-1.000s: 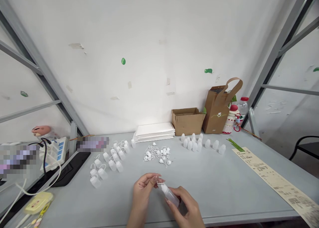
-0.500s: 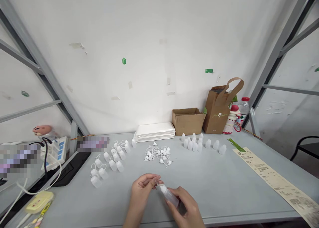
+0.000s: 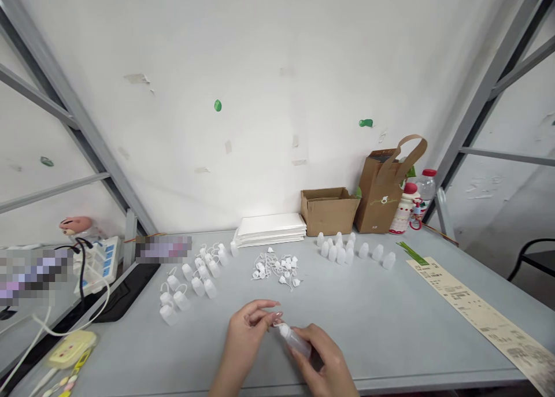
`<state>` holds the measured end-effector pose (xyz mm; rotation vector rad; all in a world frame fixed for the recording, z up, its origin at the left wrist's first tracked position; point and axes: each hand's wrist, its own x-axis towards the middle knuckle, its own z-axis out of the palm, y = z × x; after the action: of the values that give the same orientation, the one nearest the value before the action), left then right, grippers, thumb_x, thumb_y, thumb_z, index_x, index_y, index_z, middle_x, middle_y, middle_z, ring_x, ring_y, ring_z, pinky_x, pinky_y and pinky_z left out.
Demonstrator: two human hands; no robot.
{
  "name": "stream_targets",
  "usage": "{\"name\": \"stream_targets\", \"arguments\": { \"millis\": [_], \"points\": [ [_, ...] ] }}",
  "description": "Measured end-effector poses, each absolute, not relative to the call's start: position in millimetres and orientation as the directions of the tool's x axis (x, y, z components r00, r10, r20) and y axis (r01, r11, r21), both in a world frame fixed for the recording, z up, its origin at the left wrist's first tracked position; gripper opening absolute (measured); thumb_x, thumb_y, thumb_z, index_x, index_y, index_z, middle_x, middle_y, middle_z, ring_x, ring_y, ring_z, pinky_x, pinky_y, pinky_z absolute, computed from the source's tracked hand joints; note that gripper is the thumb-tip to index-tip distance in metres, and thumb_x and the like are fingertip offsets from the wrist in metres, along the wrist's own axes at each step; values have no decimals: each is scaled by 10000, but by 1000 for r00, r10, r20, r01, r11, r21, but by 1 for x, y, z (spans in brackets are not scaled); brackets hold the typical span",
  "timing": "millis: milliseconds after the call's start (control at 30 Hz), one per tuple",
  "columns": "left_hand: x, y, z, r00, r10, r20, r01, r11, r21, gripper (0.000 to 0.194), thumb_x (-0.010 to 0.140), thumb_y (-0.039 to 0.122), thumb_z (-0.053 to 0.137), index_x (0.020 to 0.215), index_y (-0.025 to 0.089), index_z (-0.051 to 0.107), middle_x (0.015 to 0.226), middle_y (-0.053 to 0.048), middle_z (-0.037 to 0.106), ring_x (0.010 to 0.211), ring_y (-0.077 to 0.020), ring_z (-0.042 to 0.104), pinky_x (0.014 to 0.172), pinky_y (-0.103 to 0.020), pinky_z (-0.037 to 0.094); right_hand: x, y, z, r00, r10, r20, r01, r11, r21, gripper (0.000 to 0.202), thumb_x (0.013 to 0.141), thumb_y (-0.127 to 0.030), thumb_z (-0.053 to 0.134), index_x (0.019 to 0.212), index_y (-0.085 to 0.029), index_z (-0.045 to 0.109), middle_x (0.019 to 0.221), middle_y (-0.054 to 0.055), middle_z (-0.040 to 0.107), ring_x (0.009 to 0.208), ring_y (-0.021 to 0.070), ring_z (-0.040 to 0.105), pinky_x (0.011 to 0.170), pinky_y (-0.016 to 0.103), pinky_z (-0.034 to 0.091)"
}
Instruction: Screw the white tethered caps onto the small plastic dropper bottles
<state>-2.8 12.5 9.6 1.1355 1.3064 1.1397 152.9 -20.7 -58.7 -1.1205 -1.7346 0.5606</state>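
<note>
Close to the table's front edge, my right hand (image 3: 323, 356) grips a small translucent plastic squeeze bottle (image 3: 298, 343), tilted with its neck up and to the left. A white cap (image 3: 284, 330) sits at the bottle's neck, and a thin white strap runs from it to my left hand (image 3: 254, 327). My left thumb and a fingertip pinch at that strap, with the index finger stretched out above. Farther back lies a pile of loose white caps with straps (image 3: 277, 265). Several capped bottles (image 3: 198, 274) with looped straps stand to the left; several bottles without caps (image 3: 341, 252) stand right.
White flat boards (image 3: 271, 228) are stacked against the wall beside an open cardboard box (image 3: 329, 212) and a brown paper bag (image 3: 377, 197). A long printed paper strip (image 3: 472, 310) lies at the right. Leftward are a power strip (image 3: 104, 261), cables and a yellow case (image 3: 73, 349).
My left hand has shifted slightly, its index finger now lifted away from the strap. The right hand holds the bottle in nearly the same place. The view has moved a little.
</note>
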Motion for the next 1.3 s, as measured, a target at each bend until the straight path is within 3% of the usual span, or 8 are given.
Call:
{"name": "stream_targets", "arguments": {
  "millis": [267,400,500,700,900,1167,1300],
  "points": [
    [0,14,6,1,991,-134,1,134,991,191,584,309,700,719,175,707,621,-43,745,645,-200,681,623,-253,497,151,-21,-58,-86,875,477,415,466,-781,265,863,-393,469,931,-205,642,701,47,628,611,166,567,586,250,464],
    [0,13,9,-9,993,-117,-80,116,990,303,628,452,656,722,168,704,730,-88,758,725,-232,692,607,-270,492,152,-22,-52,-92,897,433,349,437,-829,269,874,-387,453,972,-214,633,789,57,670,678,170,603,626,241,477],
    [1,11,10,3,994,-109,-123,109,986,372,637,523,628,716,167,703,790,-106,756,770,-246,689,631,-286,494,154,-22,-48,-97,915,390,317,400,-860,303,896,-389,403,972,-194,621,729,51,668,667,169,610,608,232,474],
    [4,11,11,18,996,-90,-89,91,992,306,679,454,629,771,176,720,894,-95,746,865,-239,663,736,-295,497,156,-23,-41,-154,914,374,334,405,-851,359,918,-409,339,858,-193,619,619,20,622,607,157,586,541,210,447],
    [10,9,14,16,994,-105,-50,106,993,272,650,434,657,724,182,731,862,-88,750,869,-248,662,808,-319,496,155,-22,-42,-159,907,391,367,422,-829,361,919,-404,335,853,-187,616,598,17,608,603,156,583,533,210,447],
    [18,4,14,-27,999,-44,-25,43,999,272,652,443,657,651,175,702,782,-95,753,817,-254,673,803,-337,500,158,-23,-49,-149,898,415,424,437,-794,307,909,-346,385,995,-169,620,777,77,691,715,179,641,614,240,507],
    [24,-2,9,-63,998,-28,-90,22,996,256,675,418,648,720,169,685,850,-106,746,863,-251,662,821,-341,490,162,-22,-51,-190,873,449,422,485,-766,269,912,-308,405,1056,-182,595,940,102,700,833,181,657,730,251,529]
  ]
}}
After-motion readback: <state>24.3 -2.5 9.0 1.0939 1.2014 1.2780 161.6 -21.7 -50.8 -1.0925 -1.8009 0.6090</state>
